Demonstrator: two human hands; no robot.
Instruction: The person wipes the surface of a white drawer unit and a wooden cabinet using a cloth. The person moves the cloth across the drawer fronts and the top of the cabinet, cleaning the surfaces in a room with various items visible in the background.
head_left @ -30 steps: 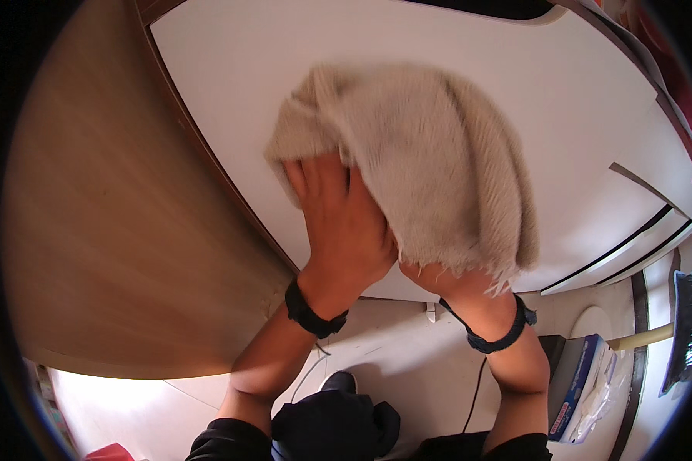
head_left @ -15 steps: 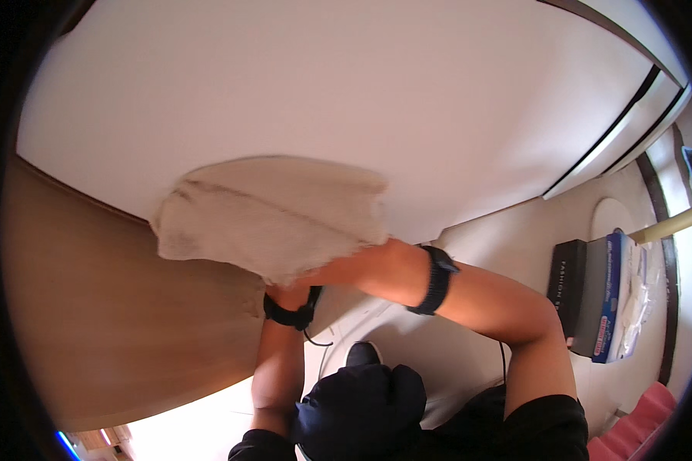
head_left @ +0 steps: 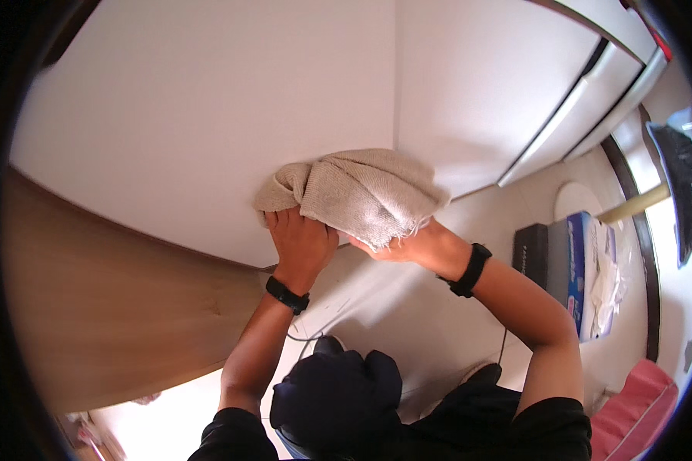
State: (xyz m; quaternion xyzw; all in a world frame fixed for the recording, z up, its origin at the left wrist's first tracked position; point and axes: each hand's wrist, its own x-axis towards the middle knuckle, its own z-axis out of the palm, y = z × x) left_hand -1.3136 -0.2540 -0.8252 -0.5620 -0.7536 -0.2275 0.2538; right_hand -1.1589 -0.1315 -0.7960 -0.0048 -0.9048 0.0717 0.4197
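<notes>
A beige knitted cloth (head_left: 373, 192), bunched and folded with a frayed lower edge, lies against a large white panel (head_left: 231, 100). My left hand (head_left: 304, 242) grips the cloth's lower left part, its fingertips tucked in at the fabric's edge. On the cloth's right side is my right hand (head_left: 419, 244), closed on the frayed end; most of its fingers are covered by the fabric. Both wrists wear black bands.
To the left stands a brown wooden panel (head_left: 131, 300). A dark box (head_left: 530, 253) and a blue and white package (head_left: 584, 269) sit on the pale tiled floor at right, near a pink item (head_left: 638, 407). A thin cable (head_left: 304, 338) hangs by my left wrist.
The cloth has shifted right and gone from spread wide to bunched up. My hands, formerly close together with the forearms overlapping, are now apart. My left fingers have come into sight.
</notes>
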